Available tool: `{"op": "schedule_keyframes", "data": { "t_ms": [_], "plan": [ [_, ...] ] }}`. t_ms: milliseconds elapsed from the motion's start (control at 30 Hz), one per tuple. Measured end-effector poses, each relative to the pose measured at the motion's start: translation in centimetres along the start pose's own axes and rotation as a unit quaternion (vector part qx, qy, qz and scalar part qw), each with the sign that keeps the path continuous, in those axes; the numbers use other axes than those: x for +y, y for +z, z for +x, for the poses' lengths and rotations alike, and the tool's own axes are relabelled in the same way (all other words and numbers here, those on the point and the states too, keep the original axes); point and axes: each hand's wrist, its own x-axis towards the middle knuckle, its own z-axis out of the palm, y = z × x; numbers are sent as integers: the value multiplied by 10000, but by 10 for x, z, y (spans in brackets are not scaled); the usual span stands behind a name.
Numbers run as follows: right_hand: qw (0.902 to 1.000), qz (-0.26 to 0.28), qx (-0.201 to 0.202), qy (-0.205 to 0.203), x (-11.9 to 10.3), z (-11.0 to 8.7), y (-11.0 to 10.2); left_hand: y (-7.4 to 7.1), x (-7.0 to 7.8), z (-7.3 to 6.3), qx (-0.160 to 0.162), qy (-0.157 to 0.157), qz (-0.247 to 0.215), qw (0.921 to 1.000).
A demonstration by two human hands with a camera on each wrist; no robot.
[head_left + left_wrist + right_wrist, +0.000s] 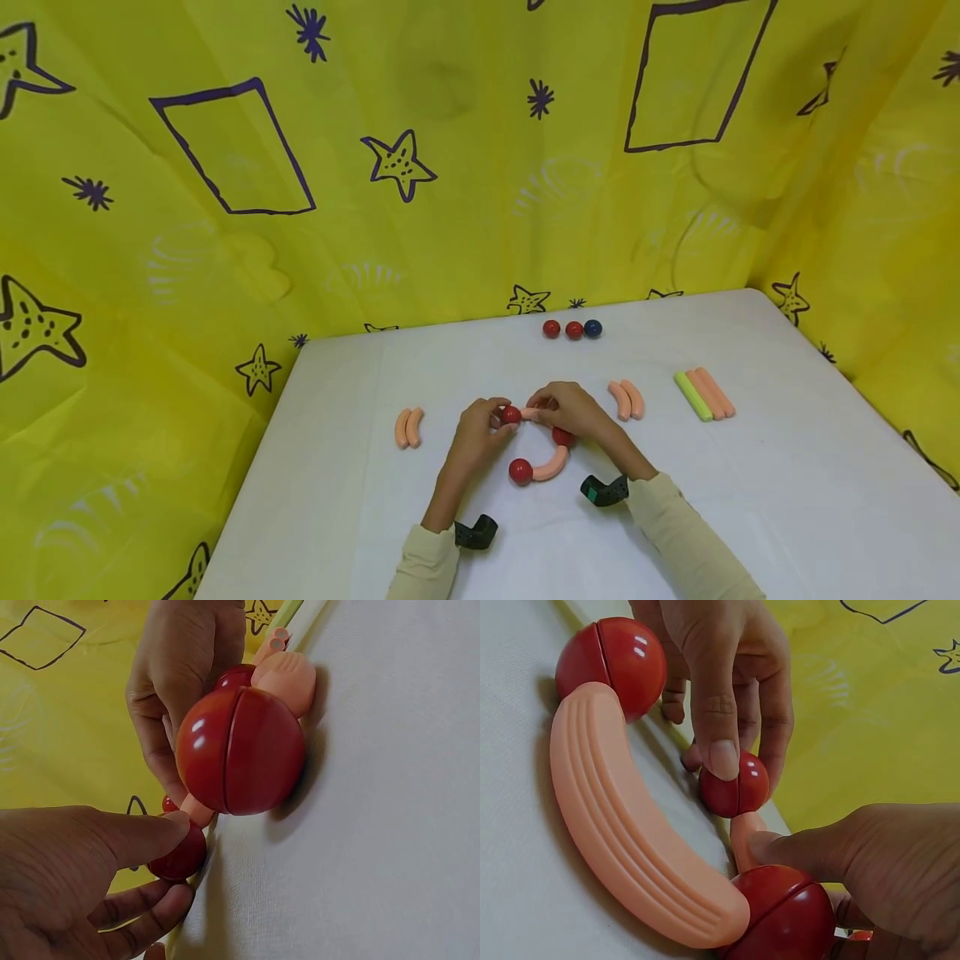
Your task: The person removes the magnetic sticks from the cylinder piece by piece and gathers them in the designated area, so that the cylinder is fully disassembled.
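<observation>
My left hand (474, 433) pinches a red ball (512, 415) between thumb and fingers. Beside it, my right hand (573, 410) grips a short curved peach rod (529, 413) whose end meets that ball. A second red ball (562, 436) sits below the right hand, partly hidden by it. From there a grooved, curved peach rod (641, 817) bends round to a third red ball (240, 750) on the table, nearer to me. Balls and rods together form an arc with a gap on its left side. Each ball shows a seam line.
Two curved peach rods (408, 427) lie to the left, two more (626, 400) to the right. Farther right are a green straight rod (693, 396) and straight peach rods (716, 393). Two red balls (574, 331) and a blue ball (593, 328) stand near the white table's back edge, before a yellow curtain (465, 242).
</observation>
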Motion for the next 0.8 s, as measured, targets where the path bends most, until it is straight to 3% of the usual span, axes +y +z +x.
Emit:
{"op": "schedule_keyframes", "data": {
  "t_ms": [333,633,800],
  "plan": [
    [9997,-145,66,208,-1,2,4,5,5,0,101,-396,130,9991],
    [9995,-198,110,202,-3,3,5,3,2,-1,190,-284,-93,9994],
    [9992,-288,196,207,-2,2,3,-5,-2,-1,368,-684,-168,9968]
  ]
}}
